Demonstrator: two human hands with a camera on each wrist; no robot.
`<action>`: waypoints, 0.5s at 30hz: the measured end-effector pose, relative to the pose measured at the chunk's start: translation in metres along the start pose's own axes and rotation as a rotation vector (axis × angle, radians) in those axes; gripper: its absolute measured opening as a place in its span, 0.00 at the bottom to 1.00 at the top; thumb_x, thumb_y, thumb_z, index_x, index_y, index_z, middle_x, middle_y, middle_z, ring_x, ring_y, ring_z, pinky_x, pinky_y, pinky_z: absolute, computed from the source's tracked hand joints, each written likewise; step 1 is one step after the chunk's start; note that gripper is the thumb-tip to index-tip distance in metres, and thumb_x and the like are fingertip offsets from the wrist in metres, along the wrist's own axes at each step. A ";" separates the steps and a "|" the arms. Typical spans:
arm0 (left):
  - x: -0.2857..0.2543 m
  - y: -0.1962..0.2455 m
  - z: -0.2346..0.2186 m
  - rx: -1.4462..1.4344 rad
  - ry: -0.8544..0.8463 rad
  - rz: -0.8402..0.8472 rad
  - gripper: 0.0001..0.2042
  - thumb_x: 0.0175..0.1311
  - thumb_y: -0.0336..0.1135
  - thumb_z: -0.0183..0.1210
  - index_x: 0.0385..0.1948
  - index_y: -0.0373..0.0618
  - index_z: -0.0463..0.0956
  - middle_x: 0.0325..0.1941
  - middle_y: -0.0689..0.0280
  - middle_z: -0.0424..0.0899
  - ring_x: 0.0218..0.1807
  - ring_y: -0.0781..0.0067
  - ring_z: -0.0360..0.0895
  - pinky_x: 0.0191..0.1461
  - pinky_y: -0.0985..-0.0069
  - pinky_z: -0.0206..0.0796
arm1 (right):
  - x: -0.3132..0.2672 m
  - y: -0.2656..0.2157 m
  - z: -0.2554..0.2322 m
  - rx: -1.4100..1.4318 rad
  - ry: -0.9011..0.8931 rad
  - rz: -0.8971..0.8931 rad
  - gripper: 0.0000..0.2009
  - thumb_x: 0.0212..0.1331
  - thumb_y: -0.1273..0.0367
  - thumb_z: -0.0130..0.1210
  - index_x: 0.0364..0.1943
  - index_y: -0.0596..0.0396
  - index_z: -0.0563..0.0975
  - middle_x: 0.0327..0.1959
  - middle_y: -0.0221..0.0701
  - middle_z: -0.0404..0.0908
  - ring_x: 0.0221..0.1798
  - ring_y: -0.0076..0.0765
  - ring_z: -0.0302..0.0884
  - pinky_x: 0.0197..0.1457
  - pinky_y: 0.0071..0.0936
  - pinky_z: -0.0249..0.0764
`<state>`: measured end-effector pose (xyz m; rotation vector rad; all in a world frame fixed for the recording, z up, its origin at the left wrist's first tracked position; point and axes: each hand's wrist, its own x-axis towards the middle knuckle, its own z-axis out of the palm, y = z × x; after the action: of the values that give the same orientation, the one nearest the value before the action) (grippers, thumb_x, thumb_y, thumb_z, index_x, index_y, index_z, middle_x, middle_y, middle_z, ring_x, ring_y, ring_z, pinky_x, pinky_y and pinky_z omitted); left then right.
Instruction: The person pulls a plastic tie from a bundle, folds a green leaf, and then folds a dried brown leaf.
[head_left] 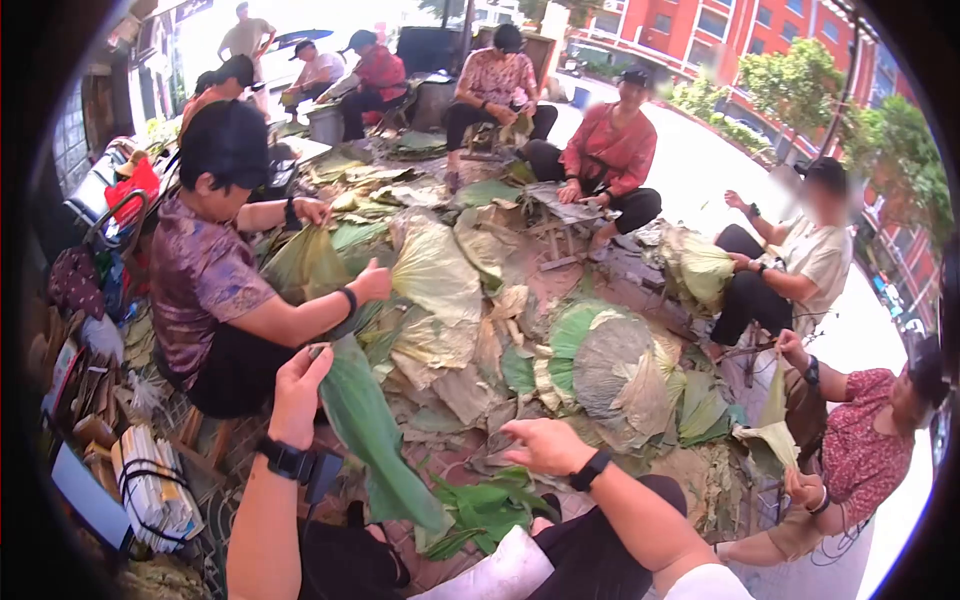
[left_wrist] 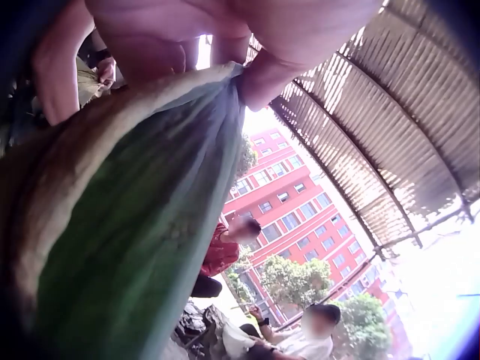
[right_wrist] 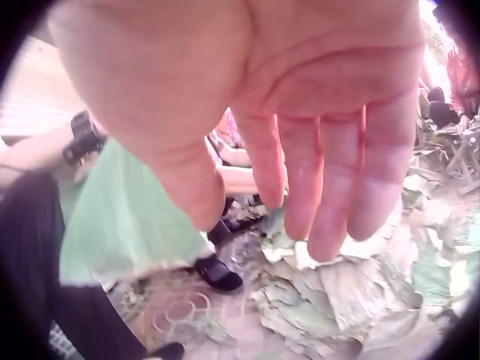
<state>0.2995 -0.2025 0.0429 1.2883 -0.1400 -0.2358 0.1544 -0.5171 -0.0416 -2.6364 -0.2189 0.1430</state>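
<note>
My left hand [head_left: 297, 395] is raised and pinches one end of a large green lotus leaf [head_left: 372, 435], which hangs down folded toward my lap. In the left wrist view the leaf [left_wrist: 142, 225] fans out from the pinched point, with a pale brownish edge on one side. My right hand [head_left: 550, 446] is off to the right of the leaf and holds nothing. Its fingers [right_wrist: 341, 180] are loosely extended in the right wrist view. Between my knees lie more green leaves [head_left: 490, 508].
A wide heap of dried and green leaves [head_left: 440, 270] spreads ahead, with a round stack of leaves [head_left: 612, 365] on its right. Several seated people surround it; one person [head_left: 215, 260] sits close at the left. Tied paper bundles [head_left: 155, 485] stand at lower left.
</note>
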 end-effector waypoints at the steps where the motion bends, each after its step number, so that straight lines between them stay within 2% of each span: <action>1: 0.002 -0.009 0.001 0.081 -0.049 0.005 0.06 0.65 0.31 0.53 0.37 0.41 0.76 0.32 0.73 0.79 0.32 0.87 0.74 0.37 0.85 0.66 | 0.006 -0.013 -0.004 0.085 0.086 -0.021 0.20 0.53 0.60 0.60 0.48 0.52 0.73 0.42 0.35 0.80 0.41 0.39 0.80 0.43 0.32 0.75; 3: -0.005 -0.016 0.015 0.137 -0.194 -0.062 0.06 0.62 0.28 0.55 0.37 0.39 0.76 0.32 0.73 0.79 0.33 0.87 0.73 0.38 0.86 0.65 | 0.018 -0.036 -0.016 0.283 0.234 -0.067 0.22 0.53 0.61 0.61 0.52 0.52 0.72 0.42 0.34 0.80 0.42 0.35 0.79 0.44 0.30 0.74; 4: -0.009 -0.018 0.025 0.112 -0.254 -0.134 0.06 0.60 0.26 0.56 0.38 0.37 0.76 0.33 0.71 0.80 0.34 0.86 0.75 0.39 0.85 0.67 | 0.021 -0.051 -0.027 0.393 0.255 -0.049 0.24 0.52 0.62 0.62 0.54 0.53 0.71 0.45 0.34 0.79 0.45 0.32 0.78 0.46 0.29 0.73; 6: -0.015 -0.024 0.039 0.172 -0.414 -0.168 0.08 0.58 0.23 0.58 0.40 0.36 0.75 0.34 0.69 0.80 0.36 0.84 0.76 0.41 0.85 0.68 | 0.026 -0.065 -0.034 0.465 0.343 -0.089 0.26 0.53 0.58 0.60 0.54 0.54 0.70 0.50 0.39 0.76 0.52 0.40 0.74 0.54 0.32 0.70; 8: -0.018 -0.029 0.051 0.151 -0.533 -0.235 0.10 0.56 0.21 0.59 0.40 0.36 0.74 0.36 0.69 0.79 0.37 0.83 0.76 0.42 0.84 0.69 | 0.033 -0.071 -0.032 0.491 0.422 -0.159 0.32 0.51 0.56 0.62 0.58 0.56 0.67 0.53 0.40 0.73 0.56 0.43 0.70 0.59 0.32 0.66; 10: -0.014 -0.043 0.057 0.144 -0.565 -0.273 0.10 0.54 0.19 0.60 0.37 0.38 0.72 0.34 0.69 0.78 0.38 0.84 0.76 0.41 0.85 0.70 | 0.033 -0.076 -0.036 0.461 0.403 -0.200 0.37 0.50 0.54 0.62 0.62 0.55 0.62 0.55 0.41 0.72 0.58 0.45 0.69 0.61 0.33 0.65; 13: -0.009 -0.047 0.069 0.135 -0.579 -0.291 0.10 0.53 0.19 0.60 0.35 0.39 0.71 0.33 0.70 0.78 0.37 0.84 0.76 0.40 0.86 0.69 | 0.036 -0.077 -0.037 0.557 0.312 -0.204 0.33 0.50 0.55 0.62 0.59 0.55 0.66 0.50 0.42 0.75 0.53 0.44 0.73 0.57 0.32 0.68; 15: -0.010 -0.044 0.077 0.170 -0.552 -0.253 0.08 0.54 0.21 0.61 0.33 0.39 0.71 0.32 0.71 0.77 0.35 0.85 0.76 0.38 0.87 0.68 | 0.036 -0.074 -0.032 0.698 0.171 -0.111 0.23 0.52 0.58 0.61 0.49 0.57 0.73 0.39 0.41 0.80 0.43 0.40 0.78 0.48 0.30 0.72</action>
<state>0.2672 -0.2832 0.0222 1.3826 -0.4753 -0.8103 0.1845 -0.4616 0.0197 -1.9251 -0.2098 -0.0415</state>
